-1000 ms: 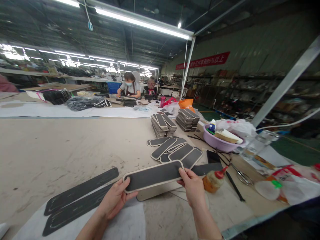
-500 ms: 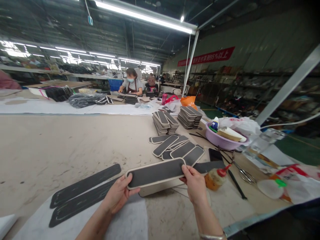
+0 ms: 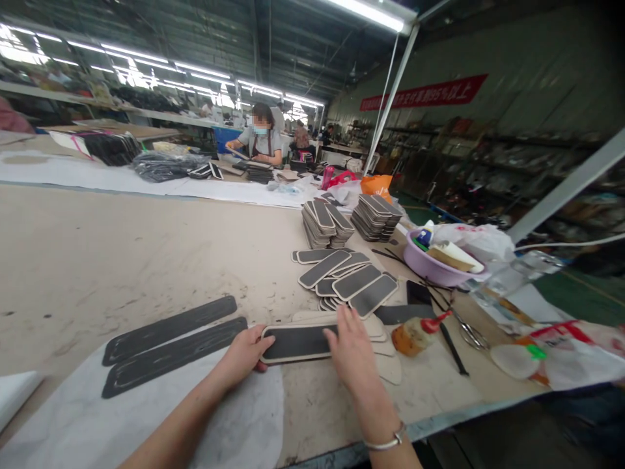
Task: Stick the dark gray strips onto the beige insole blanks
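A dark grey panel with a pale border and rounded corners [image 3: 297,342] lies low over the table in front of me. My left hand [image 3: 247,348] grips its left end, thumb on top. Stretched out flat, the fingers of my right hand [image 3: 352,342] rest over its right end and hide that part. Beige pieces [image 3: 388,366] stick out beneath and to the right of it. To the left, two dark strips with shiny streaks, an upper one [image 3: 170,330] and a lower one [image 3: 173,358], lie partly on white sheeting [image 3: 234,417].
Bordered panels [image 3: 325,268] lie loosely beyond my hands, with stacks [image 3: 319,223] behind. On the right are a glue bottle with a red nozzle [image 3: 415,333], scissors [image 3: 471,333], a phone [image 3: 418,293] and a purple basin [image 3: 430,267]. A co-worker [image 3: 258,140] sits across the table.
The panel has come down from a raised, tilted hold to near the table. My right hand has let go of its edge and flattened over it. The view has shifted slightly.
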Demonstrator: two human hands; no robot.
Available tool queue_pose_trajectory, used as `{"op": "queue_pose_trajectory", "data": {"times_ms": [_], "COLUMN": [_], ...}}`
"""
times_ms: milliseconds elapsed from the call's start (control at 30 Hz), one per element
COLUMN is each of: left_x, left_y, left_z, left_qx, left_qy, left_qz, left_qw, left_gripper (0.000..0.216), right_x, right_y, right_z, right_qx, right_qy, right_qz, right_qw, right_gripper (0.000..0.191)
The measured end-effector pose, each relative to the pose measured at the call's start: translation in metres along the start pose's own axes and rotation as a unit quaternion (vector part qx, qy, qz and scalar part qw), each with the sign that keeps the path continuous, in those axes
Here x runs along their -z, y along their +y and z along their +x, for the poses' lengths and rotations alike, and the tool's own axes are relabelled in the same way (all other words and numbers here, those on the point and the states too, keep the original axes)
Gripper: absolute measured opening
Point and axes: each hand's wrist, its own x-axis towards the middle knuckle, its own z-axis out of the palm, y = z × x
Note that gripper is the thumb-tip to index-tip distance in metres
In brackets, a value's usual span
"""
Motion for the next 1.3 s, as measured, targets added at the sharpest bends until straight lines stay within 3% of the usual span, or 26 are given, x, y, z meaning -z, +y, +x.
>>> {"op": "queue_pose_trajectory", "data": {"times_ms": [100, 200, 300, 467, 567, 667, 833, 933, 1033, 1133, 1200, 1300], "left_x": [0.0, -0.001, -0.003, -0.005, -0.002, 0.005, 0.004, -0.019, -0.058, -0.102, -0.126, -0.141], "left_y": [0.001, 0.003, 0.004, 0.011, 0.014, 0.015, 0.039, 0.072, 0.104, 0.124, 0.129, 0.119], "left_z": [0.001, 0.001, 0.0, -0.003, -0.006, -0.011, -0.033, -0.04, -0.025, 0.011, 0.038, 0.063], "left_qx": [0.008, 0.018, 0.023, 0.03, 0.028, 0.001, -0.035, -0.067, -0.108, -0.139, -0.131, -0.106], "left_qy": [0.012, 0.018, 0.013, 0.004, -0.025, -0.054, -0.06, -0.068, -0.073, -0.059, -0.035, -0.002], "left_qz": [0.059, 0.105, 0.124, 0.102, 0.09, 0.091, 0.118, 0.125, 0.102, 0.091, 0.16, 0.264], "left_qw": [0.998, 0.994, 0.992, 0.994, 0.995, 0.994, 0.991, 0.988, 0.986, 0.984, 0.978, 0.959], "left_gripper": [0.012, 0.017, 0.019, 0.023, 0.029, 0.036, 0.039, 0.039, 0.039, 0.039, 0.04, 0.053], "right_x": [-0.013, -0.024, -0.024, -0.016, -0.01, 0.002, 0.035, 0.051, 0.06, 0.064, 0.063, 0.058], "right_y": [-0.042, -0.058, -0.039, 0.014, 0.03, 0.035, 0.042, 0.047, 0.046, 0.043, 0.042, 0.044], "right_z": [-0.015, -0.025, -0.024, -0.014, -0.014, -0.017, -0.018, -0.017, -0.016, -0.015, -0.015, -0.014], "right_qx": [0.154, 0.195, 0.151, -0.004, -0.068, -0.064, -0.073, -0.139, -0.194, -0.202, -0.192, -0.162], "right_qy": [-0.134, -0.171, -0.157, -0.109, -0.046, 0.087, 0.299, 0.353, 0.358, 0.349, 0.339, 0.323], "right_qz": [0.065, 0.082, 0.064, 0.003, 0.005, 0.082, 0.235, 0.311, 0.376, 0.409, 0.427, 0.447], "right_qw": [0.977, 0.962, 0.974, 0.994, 0.997, 0.991, 0.922, 0.872, 0.832, 0.818, 0.816, 0.819], "right_gripper": [0.068, 0.076, 0.076, 0.076, 0.073, 0.06, 0.045, 0.042, 0.045, 0.048, 0.049, 0.05]}}
